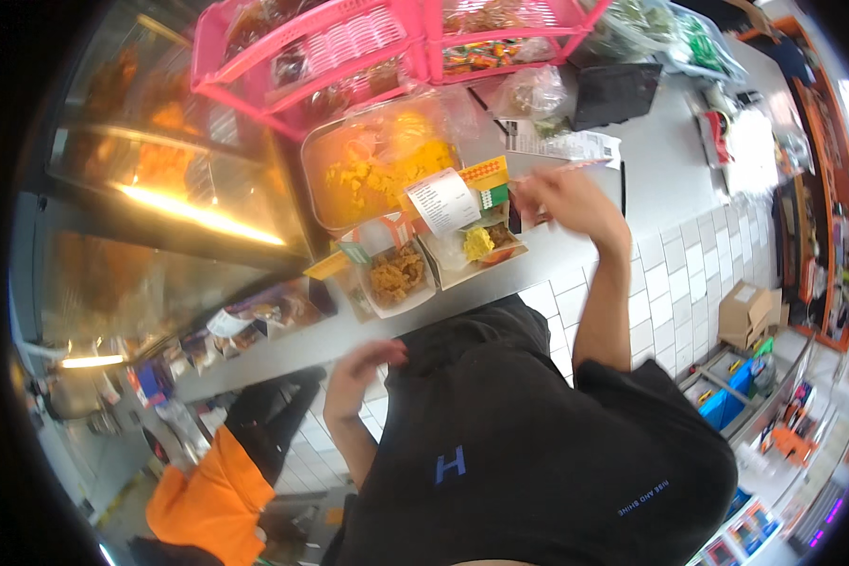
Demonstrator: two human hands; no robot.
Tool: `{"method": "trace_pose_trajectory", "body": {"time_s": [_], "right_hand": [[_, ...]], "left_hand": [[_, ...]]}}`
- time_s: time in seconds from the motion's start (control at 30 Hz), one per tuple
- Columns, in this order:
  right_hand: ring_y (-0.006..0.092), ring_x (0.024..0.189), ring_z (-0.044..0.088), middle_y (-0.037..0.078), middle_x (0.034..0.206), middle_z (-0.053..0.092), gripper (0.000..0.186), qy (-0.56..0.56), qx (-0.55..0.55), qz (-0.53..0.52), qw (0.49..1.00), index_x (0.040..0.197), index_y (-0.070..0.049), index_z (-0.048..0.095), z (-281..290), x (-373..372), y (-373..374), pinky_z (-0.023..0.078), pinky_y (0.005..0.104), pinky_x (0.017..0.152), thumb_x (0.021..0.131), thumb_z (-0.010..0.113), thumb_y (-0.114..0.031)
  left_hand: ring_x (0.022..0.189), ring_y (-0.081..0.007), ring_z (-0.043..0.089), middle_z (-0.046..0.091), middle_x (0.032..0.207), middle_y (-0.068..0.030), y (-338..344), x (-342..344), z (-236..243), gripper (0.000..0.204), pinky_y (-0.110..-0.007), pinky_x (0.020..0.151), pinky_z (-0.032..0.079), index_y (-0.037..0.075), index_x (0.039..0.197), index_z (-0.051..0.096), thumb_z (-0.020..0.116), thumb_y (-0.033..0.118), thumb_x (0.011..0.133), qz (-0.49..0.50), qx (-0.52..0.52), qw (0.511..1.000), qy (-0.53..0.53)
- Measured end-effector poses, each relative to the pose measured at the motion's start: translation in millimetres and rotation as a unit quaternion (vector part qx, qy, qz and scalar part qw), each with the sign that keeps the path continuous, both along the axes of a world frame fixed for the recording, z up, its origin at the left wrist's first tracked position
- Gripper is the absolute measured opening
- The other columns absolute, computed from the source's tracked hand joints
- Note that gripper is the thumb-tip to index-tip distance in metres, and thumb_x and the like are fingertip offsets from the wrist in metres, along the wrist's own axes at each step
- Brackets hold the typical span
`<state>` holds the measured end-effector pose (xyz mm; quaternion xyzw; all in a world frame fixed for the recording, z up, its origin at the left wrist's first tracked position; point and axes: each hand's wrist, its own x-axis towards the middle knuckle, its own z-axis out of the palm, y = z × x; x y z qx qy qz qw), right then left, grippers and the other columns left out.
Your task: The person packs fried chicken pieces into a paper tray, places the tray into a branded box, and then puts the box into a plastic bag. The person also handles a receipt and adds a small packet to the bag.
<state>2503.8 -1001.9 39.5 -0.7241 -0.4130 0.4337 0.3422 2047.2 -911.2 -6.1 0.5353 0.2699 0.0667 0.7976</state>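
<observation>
My right hand (568, 203) is over the steel counter, just right of an open takeaway box (486, 264) with a scoop of yellow food (478, 244) inside. Its fingers are bent and smeared by motion; whether they hold anything cannot be made out. Against the raised lid of that box rests a white printed slip (442, 202). Left of it, a second open box (407, 305) contains brown fried pieces (396, 274). My left hand (357, 375) hovers in front of the counter edge, its fingers loosely stretched, with nothing seen in it.
Behind the boxes lies a metal tray (313, 193) of yellow food. Pink baskets (424, 42) with packets stand at the back. A lit glass warming cabinet (151, 189) is on the left. A person in orange (212, 500) stands at lower left. Paper slips (575, 146) lie on the counter.
</observation>
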Motion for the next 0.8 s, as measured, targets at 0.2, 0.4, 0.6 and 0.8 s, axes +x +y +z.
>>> {"method": "trace_pose_trajectory", "body": {"time_s": [0.2, 0.4, 0.6, 0.8], "right_hand": [[0.019, 0.092, 0.072, 0.013, 0.108, 0.072, 0.041, 0.098, -0.249, -0.071, 0.961, 0.128, 0.004, 0.063, -104.4, -44.7, -97.7, 0.059, 0.032, 0.074, 0.104, 0.058, -0.029], [0.0446, 0.097, 0.07, 0.031, 0.112, 0.069, 0.05, -0.076, -0.127, -0.251, 0.956, 0.124, 0.008, 0.056, -190.3, -96.4, -74.0, 0.055, 0.0482, 0.083, 0.094, 0.064, -0.032], [0.0485, 0.097, 0.068, 0.033, 0.095, 0.07, 0.041, -0.044, -0.16, -0.231, 0.959, 0.111, 0.007, 0.059, -188.0, -78.4, -73.7, 0.053, 0.0503, 0.087, 0.092, 0.062, -0.029], [0.0424, 0.096, 0.071, 0.028, 0.099, 0.071, 0.041, -0.061, -0.143, -0.214, 0.964, 0.113, 0.006, 0.06, -189.4, -80.2, -85.4, 0.054, 0.0462, 0.084, 0.095, 0.062, -0.031]], "left_hand": [[0.092, -0.0164, 0.063, 0.065, 0.102, -0.0065, -4.7, 19.5, -107.4, 0.041, -0.032, 0.083, 0.053, 0.004, 0.13, 0.06, 0.056, 0.037, 0.106, 0.326, 0.165, 0.869, 0.334], [0.093, -0.0387, 0.07, 0.07, 0.102, -0.026, 15.8, 6.5, -145.4, 0.036, -0.045, 0.08, 0.054, -0.001, 0.125, 0.058, 0.056, 0.029, 0.103, 0.251, 0.302, 0.831, 0.393], [0.1, -0.0466, 0.067, 0.068, 0.103, -0.0311, 31.6, 9.7, -132.0, 0.034, -0.051, 0.081, 0.052, -0.001, 0.126, 0.054, 0.054, 0.022, 0.101, 0.143, 0.377, 0.805, 0.435], [0.108, -0.035, 0.065, 0.066, 0.115, -0.022, 1.7, -23.6, -134.1, 0.035, -0.042, 0.091, 0.051, 0.001, 0.131, 0.051, 0.051, 0.008, 0.097, 0.222, 0.21, 0.881, 0.361]]}}
